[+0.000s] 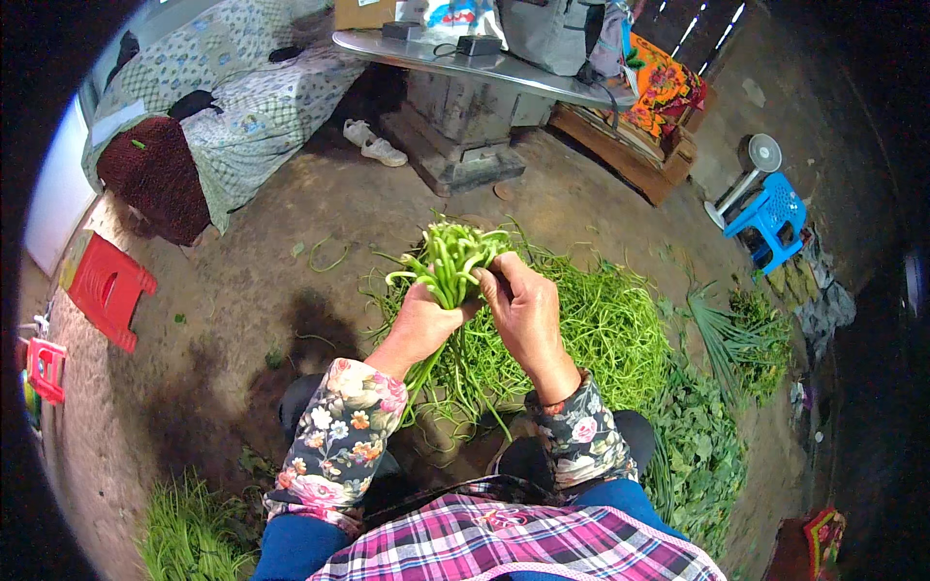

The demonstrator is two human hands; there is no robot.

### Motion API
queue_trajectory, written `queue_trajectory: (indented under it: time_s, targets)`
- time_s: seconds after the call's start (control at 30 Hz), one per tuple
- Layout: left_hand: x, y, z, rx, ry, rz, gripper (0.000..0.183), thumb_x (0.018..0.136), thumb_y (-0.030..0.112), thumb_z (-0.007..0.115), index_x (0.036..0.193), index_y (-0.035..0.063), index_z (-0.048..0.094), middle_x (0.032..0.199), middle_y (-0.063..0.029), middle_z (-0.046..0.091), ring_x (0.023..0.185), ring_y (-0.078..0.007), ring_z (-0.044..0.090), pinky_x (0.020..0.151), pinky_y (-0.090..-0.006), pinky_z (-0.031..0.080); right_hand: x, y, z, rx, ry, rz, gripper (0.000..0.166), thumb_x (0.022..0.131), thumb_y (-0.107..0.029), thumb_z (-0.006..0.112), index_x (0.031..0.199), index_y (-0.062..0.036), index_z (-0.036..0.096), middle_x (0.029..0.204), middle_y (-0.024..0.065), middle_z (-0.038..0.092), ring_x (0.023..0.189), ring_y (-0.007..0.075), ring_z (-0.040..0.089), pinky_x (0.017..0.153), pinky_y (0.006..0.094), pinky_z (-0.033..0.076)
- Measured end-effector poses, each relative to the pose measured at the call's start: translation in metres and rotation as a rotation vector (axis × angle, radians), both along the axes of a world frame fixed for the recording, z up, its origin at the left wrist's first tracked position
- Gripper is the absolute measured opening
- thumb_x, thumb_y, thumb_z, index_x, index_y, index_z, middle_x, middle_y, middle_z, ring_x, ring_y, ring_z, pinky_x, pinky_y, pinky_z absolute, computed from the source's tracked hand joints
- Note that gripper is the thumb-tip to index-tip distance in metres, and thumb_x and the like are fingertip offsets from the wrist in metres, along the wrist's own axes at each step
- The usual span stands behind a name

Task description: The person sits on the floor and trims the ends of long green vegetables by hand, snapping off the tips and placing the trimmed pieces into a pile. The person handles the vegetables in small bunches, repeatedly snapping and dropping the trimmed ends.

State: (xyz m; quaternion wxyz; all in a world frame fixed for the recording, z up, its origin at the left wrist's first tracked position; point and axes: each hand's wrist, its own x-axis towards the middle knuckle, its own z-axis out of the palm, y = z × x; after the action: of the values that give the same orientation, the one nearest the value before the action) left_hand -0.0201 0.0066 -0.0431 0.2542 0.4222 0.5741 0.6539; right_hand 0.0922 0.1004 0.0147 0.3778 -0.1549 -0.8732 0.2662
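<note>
A bunch of long green stems (452, 265) is gripped in my left hand (421, 324), thick ends up, with the thin ends trailing down below the fist. My right hand (524, 309) is at the right side of the bunch, thumb and forefinger pinched against the stems at its edge; whether it holds a single stem is hard to tell. Under and behind both hands, a wide heap of loose thin green stems (603, 327) lies on the floor, reaching out to the right.
Leafy greens (701, 450) lie right of my legs, and bundled green stems (192, 534) at lower left. A red plastic stool (112, 290) is at left, a blue plastic stool (774, 214) and a fan (763, 154) at right. Ahead stands a metal-edged table (436, 59), white shoes (374, 145) beside its base.
</note>
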Motion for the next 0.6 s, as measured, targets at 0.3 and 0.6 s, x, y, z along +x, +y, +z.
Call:
queue_trajectory:
  time_s: [0.3, 0.6]
  targets:
    - [0.003, -0.003, -0.016, 0.177, -0.360, -0.002, 0.031, 0.082, 0.000, 0.069, 0.112, 0.0038, 0.065, 0.105, -0.0029, 0.068, 0.094, -0.0133, 0.063, 0.083, -0.0305, 0.052, 0.004, 0.005, 0.005, -0.117, -0.079, -0.050, 0.043, 0.082, -0.022, 0.076, 0.115, -0.0060, 0.053, 0.070, 0.0063, 0.061, 0.060, 0.0193, 0.062, 0.056, 0.0330, 0.050]
    - [-0.005, -0.001, -0.008, 0.181, -0.722, -0.007, 0.014, 0.089, 0.010, 0.065, 0.097, -0.0009, 0.068, 0.085, -0.0063, 0.069, 0.076, -0.0157, 0.065, 0.071, -0.0288, 0.053, 0.000, 0.003, -0.070, -0.753, -0.097, 0.478, 0.074, 0.088, -0.034, 0.071, 0.140, 0.0074, 0.038, 0.134, 0.0165, 0.054, 0.121, 0.0226, 0.052, 0.105, 0.0341, 0.038]
